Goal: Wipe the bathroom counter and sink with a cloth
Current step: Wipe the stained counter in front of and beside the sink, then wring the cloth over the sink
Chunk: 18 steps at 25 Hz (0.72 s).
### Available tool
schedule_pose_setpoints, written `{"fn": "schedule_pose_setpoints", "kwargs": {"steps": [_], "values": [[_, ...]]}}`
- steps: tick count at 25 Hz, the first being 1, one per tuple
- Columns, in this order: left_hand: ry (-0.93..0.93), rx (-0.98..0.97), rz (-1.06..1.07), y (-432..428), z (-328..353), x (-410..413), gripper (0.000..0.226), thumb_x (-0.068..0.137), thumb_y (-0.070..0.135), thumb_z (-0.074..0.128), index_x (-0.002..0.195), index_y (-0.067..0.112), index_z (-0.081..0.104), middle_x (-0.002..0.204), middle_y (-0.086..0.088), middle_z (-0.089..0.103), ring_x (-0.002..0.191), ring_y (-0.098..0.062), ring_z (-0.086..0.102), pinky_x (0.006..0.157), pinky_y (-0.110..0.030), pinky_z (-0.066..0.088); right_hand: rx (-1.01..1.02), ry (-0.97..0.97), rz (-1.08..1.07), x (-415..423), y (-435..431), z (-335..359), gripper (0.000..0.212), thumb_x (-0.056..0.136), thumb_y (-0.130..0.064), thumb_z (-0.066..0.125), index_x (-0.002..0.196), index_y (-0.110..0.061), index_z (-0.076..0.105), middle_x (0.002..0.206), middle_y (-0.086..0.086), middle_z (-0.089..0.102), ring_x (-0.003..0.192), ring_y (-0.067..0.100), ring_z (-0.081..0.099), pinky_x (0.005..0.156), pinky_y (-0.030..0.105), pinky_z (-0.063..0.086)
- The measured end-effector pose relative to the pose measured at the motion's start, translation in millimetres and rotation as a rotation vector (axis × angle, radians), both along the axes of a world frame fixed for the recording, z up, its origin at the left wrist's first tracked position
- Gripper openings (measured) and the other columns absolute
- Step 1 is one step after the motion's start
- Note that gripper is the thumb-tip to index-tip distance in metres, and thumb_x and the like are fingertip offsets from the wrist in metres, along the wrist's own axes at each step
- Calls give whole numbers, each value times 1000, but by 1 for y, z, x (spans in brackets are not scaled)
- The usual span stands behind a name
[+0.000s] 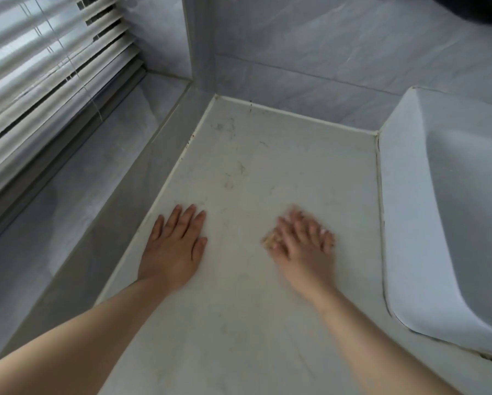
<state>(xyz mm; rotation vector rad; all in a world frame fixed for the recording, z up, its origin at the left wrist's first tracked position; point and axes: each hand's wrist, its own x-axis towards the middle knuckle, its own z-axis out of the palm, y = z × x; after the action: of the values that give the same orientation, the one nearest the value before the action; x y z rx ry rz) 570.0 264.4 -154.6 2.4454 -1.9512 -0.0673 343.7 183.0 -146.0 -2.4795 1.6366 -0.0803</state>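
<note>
A pale marble-look counter (256, 172) with faint dark smudges fills the middle of the view. My left hand (175, 246) lies flat on it near its left edge, fingers spread, holding nothing. My right hand (304, 246) presses down on a small tan cloth (268, 240), of which only a corner shows by the thumb side; the hand is motion-blurred. The white sink (404, 195) stands on the counter at the right, its basin partly out of frame.
A grey tiled window ledge (76, 201) runs along the counter's left side, under white slatted blinds (45, 67). Grey marble wall tiles (310, 52) back the counter. A dark object (472, 7) hangs at the top right.
</note>
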Motion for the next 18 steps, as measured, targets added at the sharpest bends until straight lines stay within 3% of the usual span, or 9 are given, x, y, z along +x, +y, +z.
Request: {"fn": "schedule_pose_setpoints", "kwargs": {"steps": [2,3,5,6,8,10,12,14,18], "values": [[6,10,-13,10,1,-2,74,82,50,-3,147,23,19,155,2,18,143,-19,12,111,-34,-4,15,-18,212,14,36,-3,56,81,-49,34,125,-27,60,138,1,53,124,28,53,102,45,22],[-9,15,-30,15,1,-4,69,86,48,6,145,20,29,151,-2,29,141,-22,23,110,-35,1,8,1,279,8,46,-8,53,81,-48,37,122,-27,62,134,0,57,120,27,56,101,45,24],[-21,25,-49,26,2,-7,61,89,44,22,137,14,45,142,-7,46,131,-27,40,108,-34,9,-1,20,184,-22,45,-8,51,82,-49,38,125,-30,60,137,-2,54,122,26,54,102,45,22],[-15,31,-52,31,2,-9,59,89,43,26,134,12,48,138,-8,50,128,-28,45,108,-34,8,-13,15,47,-38,42,-5,53,85,-51,34,130,-33,54,143,-4,47,128,24,48,104,46,19],[3,23,-51,38,3,-13,57,89,41,29,132,12,51,136,-8,52,126,-28,47,107,-33,7,18,67,-225,-57,36,4,54,91,-56,22,143,-43,29,157,-10,17,144,19,18,111,51,6],[22,-1,-60,42,1,-16,57,89,41,28,133,13,50,137,-6,50,128,-27,46,108,-33,8,81,80,-331,-42,36,1,53,95,-56,19,146,-45,16,159,-11,0,146,19,0,113,52,-3],[62,10,-45,42,2,-16,59,90,42,21,137,16,44,143,-2,43,133,-25,37,109,-34,6,12,-9,-189,0,45,1,54,90,-55,26,140,-39,38,156,-4,24,142,25,23,112,50,7],[109,-4,-42,41,2,-13,66,87,45,11,141,19,38,148,0,35,139,-21,26,110,-31,0,-66,-76,36,35,53,-3,51,81,-50,36,118,-29,65,135,0,56,122,27,54,105,46,31],[256,19,-23,39,8,-9,79,76,51,-1,144,26,29,154,7,19,144,-13,7,112,-27,-6,-61,-231,220,34,58,0,33,79,-29,44,96,-20,71,114,0,68,102,23,64,87,34,38]]}}
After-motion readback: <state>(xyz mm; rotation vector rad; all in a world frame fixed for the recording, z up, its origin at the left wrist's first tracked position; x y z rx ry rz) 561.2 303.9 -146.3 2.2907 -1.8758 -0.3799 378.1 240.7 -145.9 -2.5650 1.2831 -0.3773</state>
